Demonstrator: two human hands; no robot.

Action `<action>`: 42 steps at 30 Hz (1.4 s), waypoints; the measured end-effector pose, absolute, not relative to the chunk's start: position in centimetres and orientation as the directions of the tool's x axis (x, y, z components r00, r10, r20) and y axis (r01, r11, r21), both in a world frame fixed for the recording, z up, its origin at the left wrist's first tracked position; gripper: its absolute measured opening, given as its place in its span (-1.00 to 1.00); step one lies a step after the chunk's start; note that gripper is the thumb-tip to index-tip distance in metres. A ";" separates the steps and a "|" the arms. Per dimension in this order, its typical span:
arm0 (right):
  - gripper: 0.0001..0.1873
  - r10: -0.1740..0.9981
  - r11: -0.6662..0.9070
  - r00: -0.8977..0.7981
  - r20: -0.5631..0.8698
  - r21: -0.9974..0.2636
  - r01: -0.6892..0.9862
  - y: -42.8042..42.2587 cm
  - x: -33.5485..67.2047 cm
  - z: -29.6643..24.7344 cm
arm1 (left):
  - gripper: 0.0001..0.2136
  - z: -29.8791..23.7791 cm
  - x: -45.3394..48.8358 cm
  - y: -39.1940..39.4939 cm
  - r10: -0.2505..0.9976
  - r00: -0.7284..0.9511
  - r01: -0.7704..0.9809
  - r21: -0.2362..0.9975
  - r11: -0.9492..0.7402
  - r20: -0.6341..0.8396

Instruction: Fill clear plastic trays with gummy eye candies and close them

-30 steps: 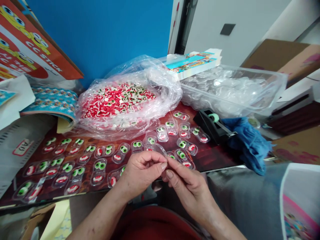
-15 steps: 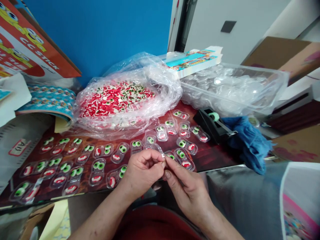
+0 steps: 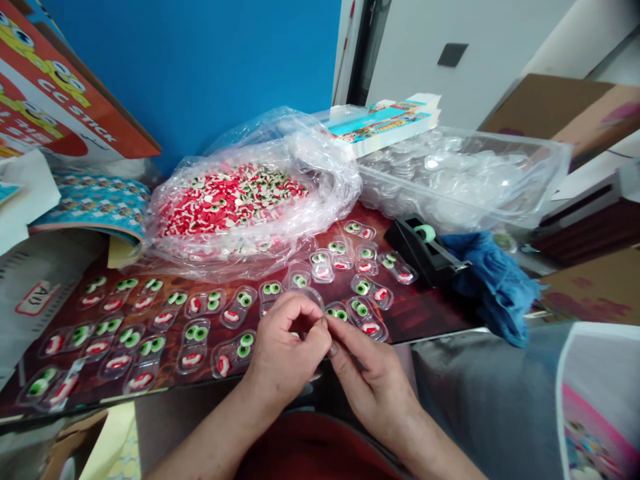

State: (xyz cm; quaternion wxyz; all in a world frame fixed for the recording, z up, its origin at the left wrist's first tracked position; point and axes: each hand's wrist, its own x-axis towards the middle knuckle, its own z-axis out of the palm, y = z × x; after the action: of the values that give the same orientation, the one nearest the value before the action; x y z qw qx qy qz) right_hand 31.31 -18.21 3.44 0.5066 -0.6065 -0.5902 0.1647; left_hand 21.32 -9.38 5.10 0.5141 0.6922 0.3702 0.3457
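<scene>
My left hand (image 3: 285,353) is closed, its thumb and forefinger pinched together above the table's front edge. Against its fingertips, my right hand (image 3: 375,377) also pinches with thumb and forefinger. Between them is a clear plastic case (image 3: 315,298), mostly hidden by the left fingers; only its curved rim shows. A bit of green shows through the gap in my left fingers. Around the hands lie several clear cases, each with green eyes and a red mouth, such as one filled case (image 3: 193,343) to the left and another filled case (image 3: 367,317) to the right.
An open plastic bag (image 3: 235,200) of loose red, white and green pieces stands behind. At the back right is a clear bin (image 3: 530,193) of empty plastic cases. A black tape dispenser (image 3: 417,250) sits beside a blue cloth (image 3: 495,280). A printed carton (image 3: 75,100) rises at left.
The fingertips of both hands stay together, with the right fingers slightly lower. The shiny plastic edge at the fingertips shows less now. The whole view has shifted a little.
</scene>
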 end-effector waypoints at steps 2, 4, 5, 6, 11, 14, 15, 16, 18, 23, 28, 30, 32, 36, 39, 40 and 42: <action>-0.62 0.898 0.191 0.267 0.349 -0.857 0.479 -18.3 31.3 3.7 | -0.88 4.9 21.1 -9.3 0.830 0.506 0.140 0.927 -0.349 0.236; -0.68 0.905 0.155 0.311 0.290 -0.907 0.392 -18.2 31.2 3.9 | -0.85 5.0 21.1 -9.2 0.797 0.528 0.131 0.899 -0.417 0.292; -0.72 0.904 0.134 0.342 0.257 -0.929 0.346 -18.2 31.1 3.9 | -0.85 5.1 21.1 -9.2 0.787 0.541 0.130 0.896 -0.425 0.295; -0.77 0.895 0.115 0.382 0.230 -0.946 0.302 -18.1 31.0 3.9 | -0.87 5.1 21.1 -9.2 0.782 0.554 0.128 0.899 -0.419 0.286; -0.85 0.799 0.043 0.587 0.130 -0.986 0.159 -17.6 31.2 3.0 | -0.96 5.1 21.3 -9.3 0.839 0.539 0.090 0.986 -0.142 0.071; -0.62 0.779 0.039 0.618 0.107 -0.992 0.123 -17.5 31.5 2.5 | -0.97 5.0 21.5 -9.2 0.840 0.521 -0.046 0.978 0.204 -0.151; -0.56 0.785 0.037 0.615 0.075 -0.996 0.075 -17.5 31.6 2.5 | -0.95 5.0 21.5 -9.1 0.822 0.529 -0.105 0.945 0.311 -0.211; -0.53 0.799 0.033 0.600 0.028 -0.999 0.003 -17.5 31.6 2.5 | -0.93 5.0 21.5 -9.0 0.796 0.549 -0.161 0.903 0.399 -0.254; -0.55 0.839 0.026 0.539 -0.078 -0.983 -0.184 -17.4 31.6 2.5 | -0.90 5.1 21.4 -8.8 0.722 0.626 -0.225 0.817 0.530 -0.296; -0.61 0.866 0.051 0.459 -0.201 -0.876 -0.480 -17.1 31.6 2.7 | -0.88 5.4 21.1 -8.6 0.604 0.739 -0.218 0.743 0.633 -0.298; -0.67 0.920 0.055 0.369 -0.133 -0.887 -0.458 -17.2 31.5 3.5 | -0.85 5.2 21.1 -8.9 0.662 0.693 -0.182 0.818 0.546 -0.287; -0.74 0.936 0.069 0.348 -0.052 -0.943 -0.327 -17.4 31.4 3.8 | -0.85 5.2 21.1 -9.1 0.681 0.681 -0.156 0.855 0.494 -0.270; -0.76 0.924 0.107 0.377 0.065 -0.990 -0.092 -17.7 31.6 3.7 | -0.83 5.2 21.0 -9.1 0.649 0.709 -0.136 0.850 0.508 -0.275; -0.56 0.824 0.309 0.222 0.522 -0.742 0.595 -18.3 32.6 2.7 | -0.61 5.3 20.8 -8.5 0.508 0.757 -0.094 0.701 0.707 -0.410; -0.46 0.722 0.379 0.032 0.691 -0.434 0.817 -18.3 33.5 1.9 | -0.64 5.2 20.6 -8.0 0.433 0.758 0.026 0.685 0.728 -0.488; -0.47 0.711 0.345 0.025 0.703 -0.379 0.859 -18.3 33.8 1.8 | -0.70 5.2 20.5 -7.9 0.430 0.760 0.051 0.705 0.708 -0.487; -0.52 0.722 0.220 0.085 0.687 -0.345 0.912 -18.2 34.2 1.9 | -0.81 5.2 20.4 -7.8 0.502 0.732 0.045 0.768 0.639 -0.460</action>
State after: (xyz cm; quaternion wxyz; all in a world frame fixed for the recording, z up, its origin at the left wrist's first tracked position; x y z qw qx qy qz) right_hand 34.17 -18.23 1.91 0.4081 -0.6133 -0.6661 -0.1167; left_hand 20.42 -7.81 5.22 0.8391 0.4027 0.3395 0.1363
